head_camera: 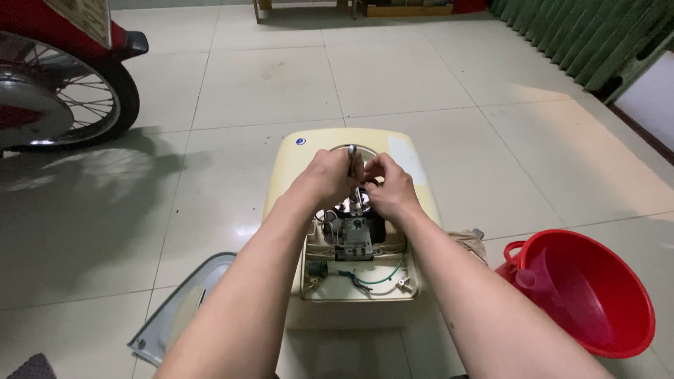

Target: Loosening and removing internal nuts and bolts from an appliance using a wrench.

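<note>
From the head camera, a cream-coloured plastic casing [295, 165] with rounded corners lies flat on the glossy tiled floor [393, 77], in the middle of the frame. Its near end is open, showing a small grey metal part [353, 241], a black round piece, and thin green and white wires [382, 279] curling at 6 o'clock inside the shell.

The left hand [324, 177] has its fingers curled tight around a slim metal tool [353, 165] that stands upright over the opening. The right hand [388, 188] sits just beside it, touching it, with fingers pinched narrow at the tool's upper part; what they pinch is too small to tell.

At 4 o'clock a smooth red plastic basin [618, 330] holds a clear funnel [537, 275]. At 7 o'clock lies a pale curved plastic cover [179, 309]. At 10 o'clock stands a motorbike wheel [60, 91], black rubber tyre and shiny wire spokes.
</note>
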